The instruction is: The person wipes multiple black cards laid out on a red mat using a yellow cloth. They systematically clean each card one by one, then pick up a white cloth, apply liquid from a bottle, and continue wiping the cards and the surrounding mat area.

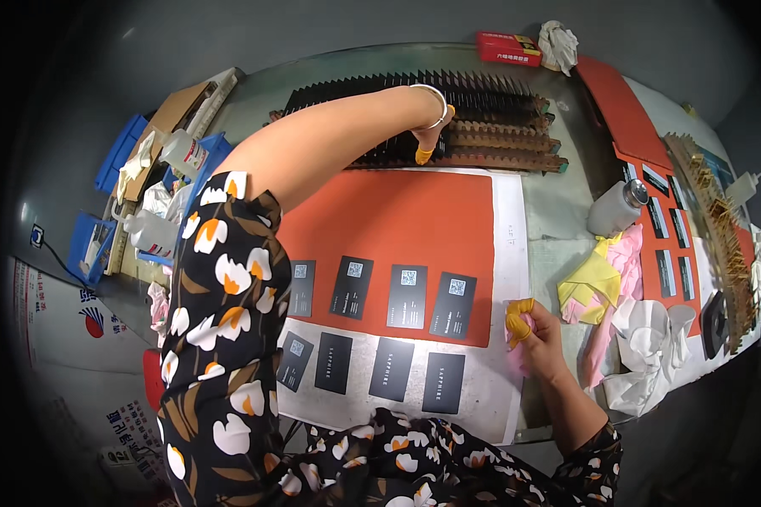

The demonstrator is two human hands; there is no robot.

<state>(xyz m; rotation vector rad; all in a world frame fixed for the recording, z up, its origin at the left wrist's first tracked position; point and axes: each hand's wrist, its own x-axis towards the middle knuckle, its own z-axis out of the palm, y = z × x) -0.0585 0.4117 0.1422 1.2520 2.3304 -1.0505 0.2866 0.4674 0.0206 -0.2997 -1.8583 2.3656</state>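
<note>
My left hand [435,133] reaches across to a wooden slotted rack [503,159] at the far side of the table. Yellow finger covers are on its fingertips, which close around a black card [441,147], partly hidden by the hand. Many dark cards [499,84] stand upright in the rack's slots. Near the right edge of the white sheet, my right hand [539,336] pinches a pink cloth [517,359], its fingertips also in yellow covers. Several dark grey printed cards [407,296] lie in two rows, one on the orange-red mat [414,220], the other on the white sheet [506,253] below.
Right of the sheet stand a metal-capped bottle [613,209], a yellow cloth [590,283] and crumpled white wipes [651,346]. Farther right, another orange mat [658,228] holds cards beside a wooden rack [719,237]. Plastic bottles [182,155] and blue bins [89,245] are at left; a red box [507,49] sits behind.
</note>
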